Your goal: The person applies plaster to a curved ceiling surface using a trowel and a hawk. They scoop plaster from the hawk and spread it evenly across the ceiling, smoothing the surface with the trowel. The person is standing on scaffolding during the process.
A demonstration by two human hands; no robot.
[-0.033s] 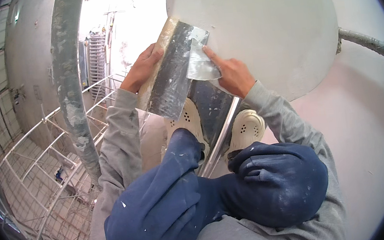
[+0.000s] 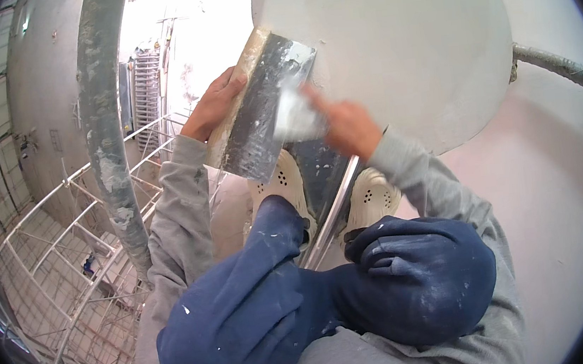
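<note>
1. Grips wide blade (image 2: 252, 115) by its pale edge in curled left hand (image 2: 216, 106).
2. Holds motion-blurred scraper (image 2: 297, 116) at blade's right side in closed right hand (image 2: 351, 124); cannot tell if touching.
3. Has cream shoes (image 2: 281, 185) below; grey pole (image 2: 108, 130) at left, partly blocking white lattice (image 2: 73, 320).

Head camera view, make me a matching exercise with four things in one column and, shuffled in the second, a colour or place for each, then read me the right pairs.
Column one:
1. Wide blade
2. Small scraper
3. Clogs
4. Trousers

Column two:
A. Cream, with holes on top
B. In the right hand
C. Dark blue with pale specks
D. In the left hand

Right pairs: 1-D, 2-B, 3-A, 4-C.
</note>
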